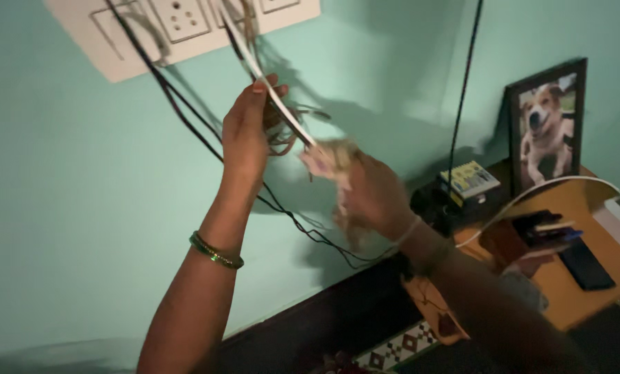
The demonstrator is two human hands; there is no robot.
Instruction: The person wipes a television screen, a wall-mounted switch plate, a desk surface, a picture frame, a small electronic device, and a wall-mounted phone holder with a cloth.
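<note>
**Cords gathered in both hands below the switchboard**

Nearest the camera, the two forearms rise from the lower edge of the view, the left with a green bangle (215, 251) at the wrist, the right with a pale thread (408, 230).

The left hand (249, 131) is raised, its fingers closed around a white cable (275, 97), and a loop of thin wires (285, 138) sits just behind the palm. The cable runs down from the switchboard (81, 41) on the wall to the right hand (373, 197). That hand is blurred; it seems curled about something pale at the cable's lower end, but its grip cannot be told.

Black cords (185, 118) hang from the same board behind the left wrist.

As a judgement, the step in hand is sorting one cord out of the tangle. The next move calls for a firm left-hand hold while the right works, with no pull on the sockets.

Farther off, the table (587, 201) carries a small yellow-topped box (469, 179) near its back-left corner. A framed dog picture (547, 125) stands along its back edge.
</note>
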